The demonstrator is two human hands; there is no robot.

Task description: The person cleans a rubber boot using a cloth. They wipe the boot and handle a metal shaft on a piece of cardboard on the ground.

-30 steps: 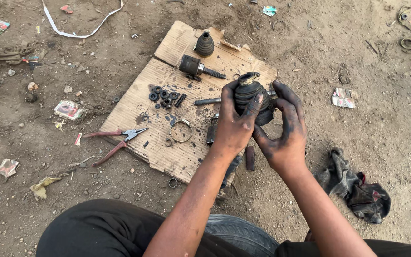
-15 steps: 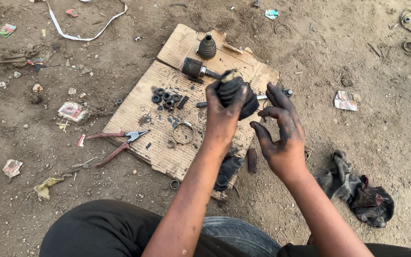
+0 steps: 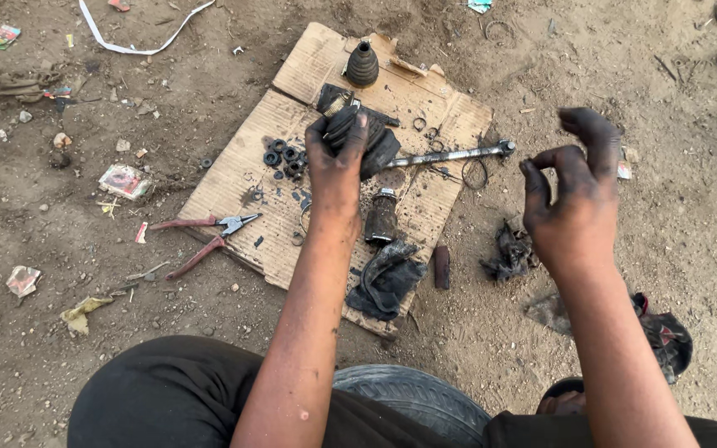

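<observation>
The rubber boot (image 3: 367, 141) is over the cardboard (image 3: 242, 178), gripped in the closed left hand (image 3: 338, 162). It looks soft, light and greasy, so best held around its body. The right hand (image 3: 574, 203) is open and holds nothing.

The left hand (image 3: 335, 162) covered most of the black rubber boot (image 3: 373, 143) in its grip, so the boot's shape and how far the fingers closed round it could not be made out. The grey metal shaft (image 3: 450, 155) disappeared behind that boot at its near end. The right hand (image 3: 578, 199) was smeared by motion, its fingertips soft-edged. The small black rings (image 3: 285, 158) on the cardboard (image 3: 234, 178) were too tiny to count. The white strap (image 3: 139, 41) ran off the top edge, and the tyre (image 3: 412, 402) was cut by the bottom edge.
</observation>
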